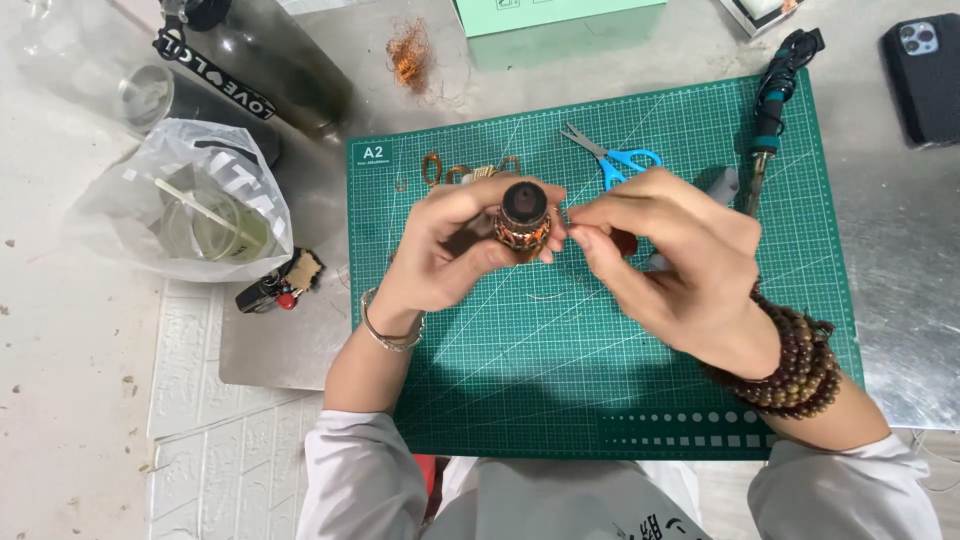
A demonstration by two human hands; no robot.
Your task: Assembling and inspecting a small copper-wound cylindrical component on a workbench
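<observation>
Overhead view of a workbench. The left hand [440, 250] was clamped around a small motor rotor [523, 222], a dark cap on top and copper windings below, holding it upright above the upper middle of a green cutting mat [560, 380]. The right hand [670, 255] met it from the side, thumb and forefinger pinched together at the rotor's edge; whether a strand of wire lay between those fingertips was too fine to tell. The windings appeared still wrapped on the core, while loose copper coils [460, 172] lay on the mat just behind the hands and a tangle of copper wire [408, 58] sat further back on the metal tabletop [900, 260], so some wire seemed already off and a good part remained on the rotor. Blue-handled scissors [615, 160] rested on the mat near the right hand, and a soldering iron [772, 110] lay along the mat's right edge. To the left stood a clear plastic bag [130, 200] over a cup, a dark bottle [270, 60], and a small lighter [262, 293]. A dark phone [925, 75] lay at the far right corner, well apart. A beaded bracelet [795, 370] circled the right wrist.
</observation>
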